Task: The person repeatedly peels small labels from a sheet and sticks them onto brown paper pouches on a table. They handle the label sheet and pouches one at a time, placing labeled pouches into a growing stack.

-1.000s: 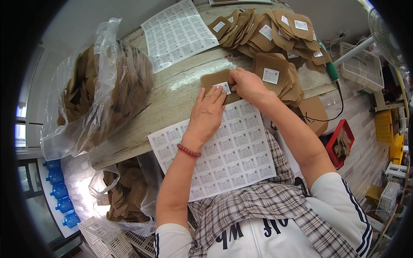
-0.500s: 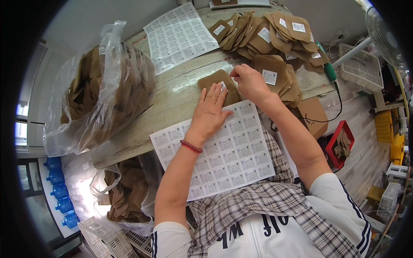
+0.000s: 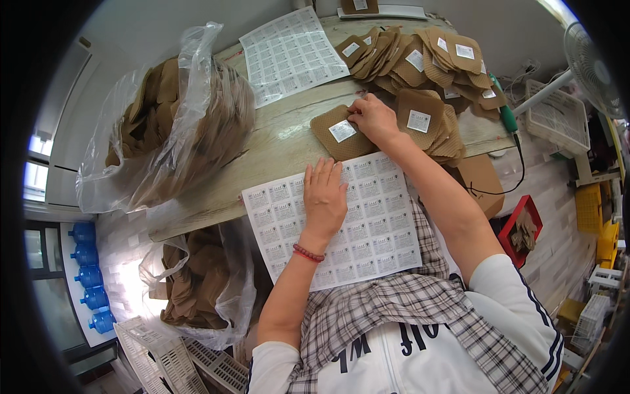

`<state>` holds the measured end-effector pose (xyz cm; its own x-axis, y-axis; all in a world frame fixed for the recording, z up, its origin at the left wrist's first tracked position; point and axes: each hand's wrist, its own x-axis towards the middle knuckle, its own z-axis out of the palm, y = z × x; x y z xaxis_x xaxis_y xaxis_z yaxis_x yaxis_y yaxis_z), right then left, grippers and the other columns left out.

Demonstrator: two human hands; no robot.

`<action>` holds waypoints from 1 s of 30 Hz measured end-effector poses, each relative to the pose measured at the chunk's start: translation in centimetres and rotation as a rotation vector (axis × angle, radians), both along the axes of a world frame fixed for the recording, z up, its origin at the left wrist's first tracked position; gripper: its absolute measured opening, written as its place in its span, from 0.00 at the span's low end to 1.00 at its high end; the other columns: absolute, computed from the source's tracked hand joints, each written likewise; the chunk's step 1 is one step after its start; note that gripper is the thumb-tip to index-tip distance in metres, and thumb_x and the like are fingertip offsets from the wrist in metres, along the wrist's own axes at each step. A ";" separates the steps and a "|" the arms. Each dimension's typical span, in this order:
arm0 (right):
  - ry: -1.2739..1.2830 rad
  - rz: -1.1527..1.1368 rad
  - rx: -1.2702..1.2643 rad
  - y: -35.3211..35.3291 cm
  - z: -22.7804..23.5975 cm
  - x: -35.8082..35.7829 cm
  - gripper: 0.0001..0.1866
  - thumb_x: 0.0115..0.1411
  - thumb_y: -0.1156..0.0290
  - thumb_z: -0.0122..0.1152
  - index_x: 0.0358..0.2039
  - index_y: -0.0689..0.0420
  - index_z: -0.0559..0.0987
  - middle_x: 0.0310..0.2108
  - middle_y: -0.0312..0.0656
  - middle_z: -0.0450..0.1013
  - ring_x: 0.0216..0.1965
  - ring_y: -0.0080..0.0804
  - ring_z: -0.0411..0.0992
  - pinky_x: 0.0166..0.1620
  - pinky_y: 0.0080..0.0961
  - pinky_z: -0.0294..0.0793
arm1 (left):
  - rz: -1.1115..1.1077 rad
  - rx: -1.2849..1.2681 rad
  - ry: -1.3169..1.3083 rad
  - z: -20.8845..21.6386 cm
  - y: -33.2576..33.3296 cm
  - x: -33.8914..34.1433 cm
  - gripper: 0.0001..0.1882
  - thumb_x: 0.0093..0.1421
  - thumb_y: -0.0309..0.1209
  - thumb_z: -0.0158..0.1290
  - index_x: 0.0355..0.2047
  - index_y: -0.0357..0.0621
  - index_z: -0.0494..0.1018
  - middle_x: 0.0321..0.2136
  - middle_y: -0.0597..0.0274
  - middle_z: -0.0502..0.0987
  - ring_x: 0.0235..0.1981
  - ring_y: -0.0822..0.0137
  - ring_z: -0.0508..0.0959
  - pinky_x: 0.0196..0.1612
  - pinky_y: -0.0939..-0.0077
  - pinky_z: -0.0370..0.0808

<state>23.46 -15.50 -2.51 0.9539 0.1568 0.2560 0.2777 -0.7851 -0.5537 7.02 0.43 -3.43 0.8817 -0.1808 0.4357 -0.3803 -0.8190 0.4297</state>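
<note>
A brown textured pad (image 3: 325, 123) with rounded corners lies on the table, a white label (image 3: 342, 131) on its face. My right hand (image 3: 377, 123) is closed, thumb and fingers pinching the pad's far right edge. My left hand (image 3: 325, 200) rests flat, fingers stretched out, on a sheet of white labels (image 3: 377, 226) that extends from the table's near edge over my lap. Just right of my right hand is a stack of labelled brown pads (image 3: 420, 108).
A larger heap of labelled pads (image 3: 413, 59) and a second label sheet (image 3: 292, 56) lie farther back. On the left stands a clear plastic bag (image 3: 197, 131) full of brown pads. A green-handled tool (image 3: 508, 119) with a cord sits at the right edge.
My left hand has moved off the pad, back onto the label sheet, uncovering the pad's label. My right hand has come down to the pad's edge. The view has shifted slightly.
</note>
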 end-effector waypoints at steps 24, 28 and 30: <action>0.005 0.014 0.630 0.7 -0.4 -1.2 0.10 0.54 0.75 0.66 0.35 0.59 0.75 0.32 0.41 0.78 0.32 0.28 0.77 0.36 0.24 0.75 | -0.010 -0.150 0.048 0.0 0.8 0.6 0.19 0.55 0.24 0.55 0.49 0.38 0.71 0.53 0.49 0.71 0.58 0.50 0.67 0.65 0.52 0.57; 0.034 -0.004 1.047 0.3 -0.5 -0.1 0.18 0.56 0.79 0.64 0.47 0.63 0.73 0.31 0.37 0.76 0.32 0.20 0.73 0.36 0.19 0.74 | 0.015 -0.244 0.051 0.8 0.8 2.1 0.18 0.55 0.24 0.54 0.47 0.39 0.70 0.53 0.51 0.71 0.58 0.50 0.67 0.65 0.53 0.57; 0.032 -0.007 1.113 0.2 0.1 -0.1 0.19 0.56 0.79 0.64 0.49 0.63 0.73 0.31 0.37 0.76 0.32 0.19 0.73 0.36 0.18 0.74 | 0.005 -0.210 -0.009 0.4 0.6 2.9 0.17 0.57 0.25 0.54 0.48 0.39 0.70 0.53 0.51 0.72 0.59 0.50 0.67 0.66 0.53 0.56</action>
<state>23.34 -15.32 -2.37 0.9626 -0.1503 0.2255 0.2479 0.1526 -0.9567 9.92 1.03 -3.06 0.8781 -0.0802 0.4717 -0.3809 -0.7136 0.5879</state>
